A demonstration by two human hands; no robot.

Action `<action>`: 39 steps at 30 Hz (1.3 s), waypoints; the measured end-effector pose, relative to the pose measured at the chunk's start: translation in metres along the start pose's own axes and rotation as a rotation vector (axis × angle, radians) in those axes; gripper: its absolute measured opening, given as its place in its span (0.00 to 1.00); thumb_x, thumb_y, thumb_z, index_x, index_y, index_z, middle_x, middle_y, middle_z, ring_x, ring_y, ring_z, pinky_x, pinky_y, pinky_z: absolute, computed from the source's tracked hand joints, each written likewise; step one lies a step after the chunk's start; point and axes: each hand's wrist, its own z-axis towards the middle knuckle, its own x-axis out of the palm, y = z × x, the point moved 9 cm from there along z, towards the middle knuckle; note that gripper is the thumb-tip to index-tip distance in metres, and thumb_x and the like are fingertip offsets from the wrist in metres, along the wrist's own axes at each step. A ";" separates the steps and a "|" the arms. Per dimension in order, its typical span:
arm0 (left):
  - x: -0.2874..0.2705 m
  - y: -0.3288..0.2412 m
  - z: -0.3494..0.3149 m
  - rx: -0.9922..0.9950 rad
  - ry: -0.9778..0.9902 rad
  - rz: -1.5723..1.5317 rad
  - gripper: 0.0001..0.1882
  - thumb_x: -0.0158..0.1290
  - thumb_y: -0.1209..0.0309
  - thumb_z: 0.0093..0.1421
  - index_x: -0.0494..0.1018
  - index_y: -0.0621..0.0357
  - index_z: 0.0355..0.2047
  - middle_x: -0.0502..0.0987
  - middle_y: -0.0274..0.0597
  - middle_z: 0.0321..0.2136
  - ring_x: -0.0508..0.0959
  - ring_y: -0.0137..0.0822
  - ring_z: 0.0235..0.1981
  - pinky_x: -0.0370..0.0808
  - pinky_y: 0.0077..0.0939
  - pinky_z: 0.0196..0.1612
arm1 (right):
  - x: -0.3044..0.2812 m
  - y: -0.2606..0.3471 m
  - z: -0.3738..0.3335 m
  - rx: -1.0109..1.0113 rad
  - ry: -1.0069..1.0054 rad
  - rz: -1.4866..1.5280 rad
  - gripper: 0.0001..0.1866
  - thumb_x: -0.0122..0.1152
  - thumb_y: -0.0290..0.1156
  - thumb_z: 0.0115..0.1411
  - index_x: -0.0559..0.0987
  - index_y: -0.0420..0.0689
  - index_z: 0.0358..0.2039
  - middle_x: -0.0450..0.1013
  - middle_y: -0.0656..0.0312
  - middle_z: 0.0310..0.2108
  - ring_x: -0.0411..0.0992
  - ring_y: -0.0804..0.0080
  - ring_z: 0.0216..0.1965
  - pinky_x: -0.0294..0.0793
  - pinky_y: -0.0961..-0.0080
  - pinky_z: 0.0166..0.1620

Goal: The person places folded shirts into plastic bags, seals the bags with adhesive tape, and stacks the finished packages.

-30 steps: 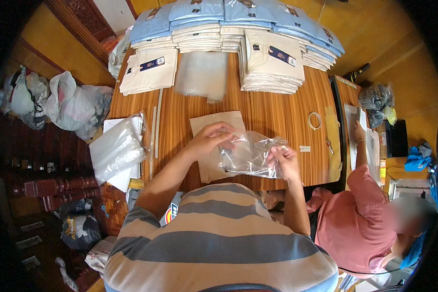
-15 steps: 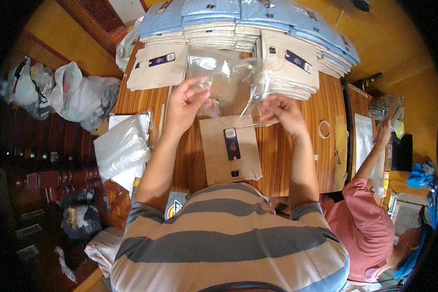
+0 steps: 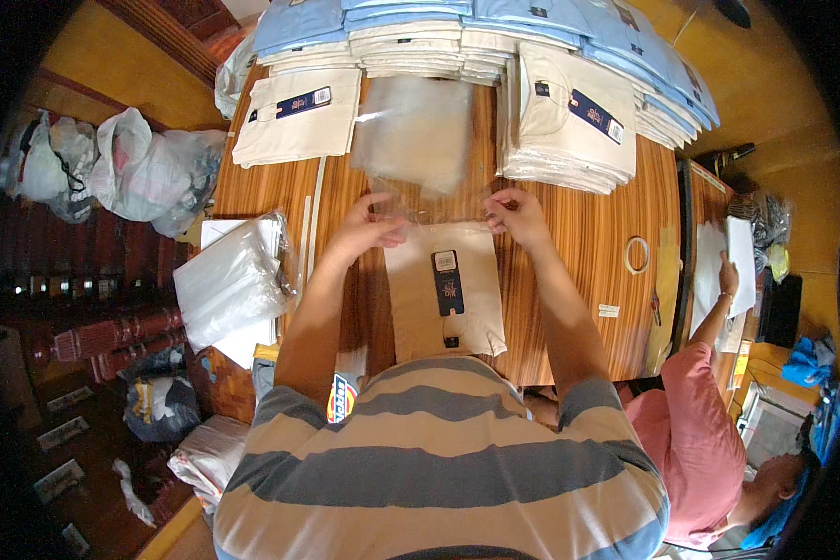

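Observation:
A clear plastic bag [image 3: 413, 131] stretches away from me over the table, its near edge between my hands. My left hand [image 3: 375, 227] pinches one side of that edge, and my right hand [image 3: 517, 217] pinches the other. Right below the bag lies a folded cream garment [image 3: 481, 308] with a dark hang tag [image 3: 448, 282] on top. Its far edge is close to my fingertips; through the see-through film I cannot tell whether the bag covers any of it.
Folded cream garments [image 3: 569, 140] stand stacked at right, another [image 3: 299, 117] at left. Blue packs [image 3: 523, 28] line the back. Plastic bags [image 3: 229, 289] lie at left, a tape roll [image 3: 637, 255] at right. A person in red [image 3: 691, 420] works with white sheets [image 3: 739, 266].
The bag, raised and held wide before, has come down flatter over the table. Both hands have moved slightly closer together. The co-worker's hand now has a white sheet.

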 end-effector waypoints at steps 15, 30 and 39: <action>-0.034 0.065 0.012 0.042 -0.189 0.056 0.13 0.67 0.69 0.62 0.80 0.61 0.43 0.85 0.37 0.32 0.81 0.26 0.27 0.78 0.21 0.26 | -0.014 -0.023 -0.022 -0.105 -0.070 -0.079 0.12 0.75 0.32 0.62 0.85 0.39 0.40 0.83 0.59 0.34 0.81 0.75 0.32 0.82 0.78 0.32; -0.042 0.065 -0.007 0.093 -0.237 -0.048 0.13 0.70 0.71 0.59 0.81 0.61 0.41 0.85 0.37 0.32 0.81 0.23 0.26 0.77 0.18 0.25 | -0.004 -0.025 -0.032 0.121 0.004 -0.014 0.18 0.77 0.40 0.60 0.84 0.42 0.45 0.83 0.63 0.37 0.81 0.76 0.34 0.83 0.77 0.34; -0.033 0.075 -0.031 0.034 -0.141 -0.061 0.15 0.69 0.64 0.62 0.82 0.59 0.44 0.84 0.33 0.33 0.80 0.22 0.27 0.74 0.15 0.26 | -0.004 -0.018 -0.058 0.058 0.067 -0.110 0.21 0.78 0.37 0.59 0.83 0.37 0.46 0.84 0.61 0.36 0.79 0.78 0.32 0.77 0.82 0.30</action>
